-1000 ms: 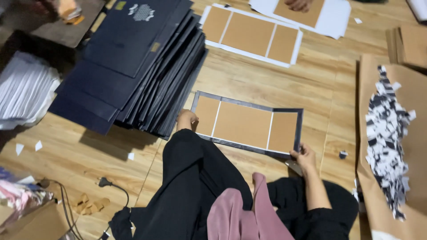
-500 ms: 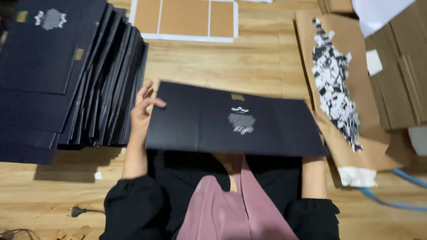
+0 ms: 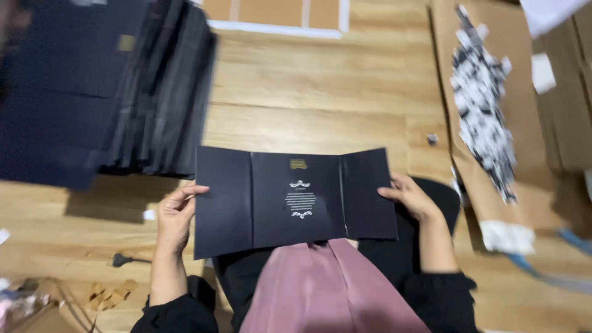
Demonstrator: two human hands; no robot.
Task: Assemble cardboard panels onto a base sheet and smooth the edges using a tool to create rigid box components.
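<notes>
Above the person's lap, at the centre of the view, a dark folded card [image 3: 295, 198] is held flat, with two side flaps bent slightly up and a small white and gold ornament on its middle panel. The left hand [image 3: 174, 217] grips the card's left edge at 9 o'clock, the thumb on top and the fingers curled under it, so the hand is half closed on the card. The right hand [image 3: 412, 196] holds the right edge at 3 o'clock in the same way, the thumb lying on the flap. The far edge of the card looks onto a wide bare strip of wooden floor [image 3: 320, 92] toward 12 o'clock, which is the most open room. At 10 o'clock a tall stack of dark sheets [image 3: 105, 86] lies near the card's left corner and narrows that side. At 12 o'clock, far away, a brown board with a white border [image 3: 277, 13] lies on the floor. At 2 o'clock a long brown cardboard piece [image 3: 475, 179] carries a heap of black and white paper scraps [image 3: 484, 105], just beside the right hand. A black cable plug [image 3: 120, 260] lies at 8 o'clock, near the left forearm.
</notes>
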